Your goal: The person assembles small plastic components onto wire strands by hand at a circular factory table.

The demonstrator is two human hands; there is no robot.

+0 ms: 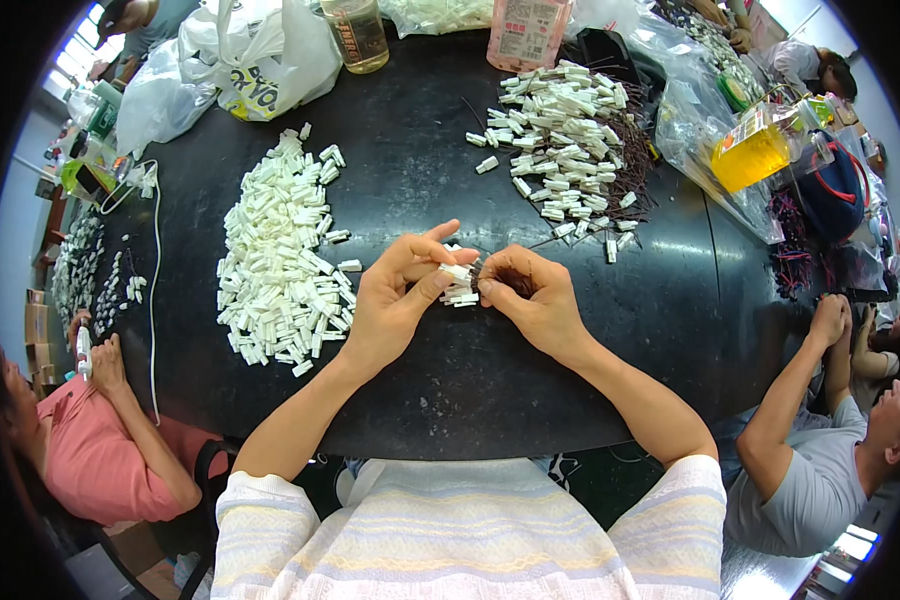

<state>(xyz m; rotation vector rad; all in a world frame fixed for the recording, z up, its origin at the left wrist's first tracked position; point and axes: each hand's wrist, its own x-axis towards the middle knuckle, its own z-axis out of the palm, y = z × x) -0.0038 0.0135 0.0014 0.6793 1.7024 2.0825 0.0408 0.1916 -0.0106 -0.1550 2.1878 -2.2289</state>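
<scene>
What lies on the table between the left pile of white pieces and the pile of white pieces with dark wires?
In the head view, bare dark table separates the left pile from the wired pile; only one stray white piece lies near the latter.

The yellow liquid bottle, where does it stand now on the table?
In the head view, the yellow liquid bottle is at the far right of the black table, on clear plastic bags, right of the wired white connector pile.

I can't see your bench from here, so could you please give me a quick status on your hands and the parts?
Left hand pinching small white plastic pieces. Right hand closed on dark thin wires. Nothing between the hands.
</scene>
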